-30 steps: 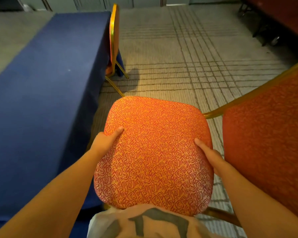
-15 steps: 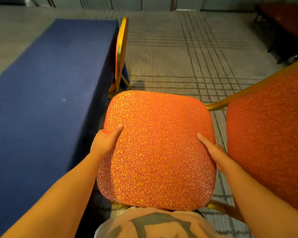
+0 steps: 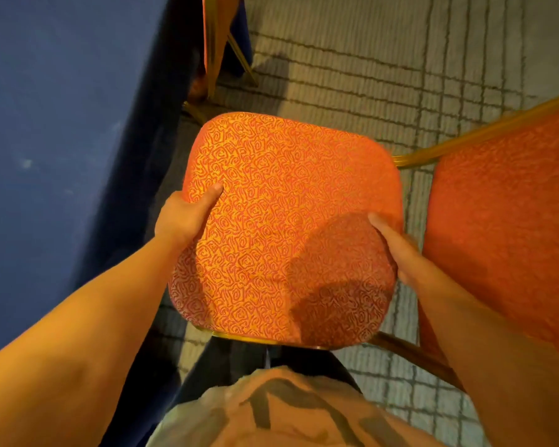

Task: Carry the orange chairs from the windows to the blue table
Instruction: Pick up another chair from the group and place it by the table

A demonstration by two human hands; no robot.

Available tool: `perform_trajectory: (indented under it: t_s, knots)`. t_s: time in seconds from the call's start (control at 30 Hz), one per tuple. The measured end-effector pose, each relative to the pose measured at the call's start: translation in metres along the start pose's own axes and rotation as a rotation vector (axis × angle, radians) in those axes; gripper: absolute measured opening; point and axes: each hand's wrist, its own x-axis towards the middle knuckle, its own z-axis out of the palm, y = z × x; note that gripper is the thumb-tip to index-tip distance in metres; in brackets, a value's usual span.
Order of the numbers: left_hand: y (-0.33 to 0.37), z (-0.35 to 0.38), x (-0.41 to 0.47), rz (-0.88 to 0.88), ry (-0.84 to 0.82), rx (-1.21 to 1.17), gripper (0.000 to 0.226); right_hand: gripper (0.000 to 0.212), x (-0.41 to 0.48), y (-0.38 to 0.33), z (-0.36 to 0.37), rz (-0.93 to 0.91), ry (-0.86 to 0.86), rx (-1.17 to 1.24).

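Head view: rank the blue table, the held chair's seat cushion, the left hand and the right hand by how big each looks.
1. blue table
2. seat cushion
3. left hand and right hand: these look alike, so no ranking.

I think I am in a big party or meeting hall, because I see a long table [image 3: 55, 130] with a blue cloth, orange chairs [image 3: 281, 221] with gold metal frames, and a grey carpet [image 3: 368, 59] with dark lines.
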Motion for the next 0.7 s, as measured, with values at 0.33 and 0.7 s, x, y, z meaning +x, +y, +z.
perform_trajectory:
  t_s: [0.33,0.7]
  knots:
    - [-0.045,0.083,0.171,-0.075,0.008,0.065,0.095,0.073,0.173,0.02,0.066,0.166,0.023,-0.019]
    - [-0.116,0.15,0.275,-0.12,0.077,0.071,0.084,0.042,0.283,0.07,0.116,0.18,0.016,0.028]
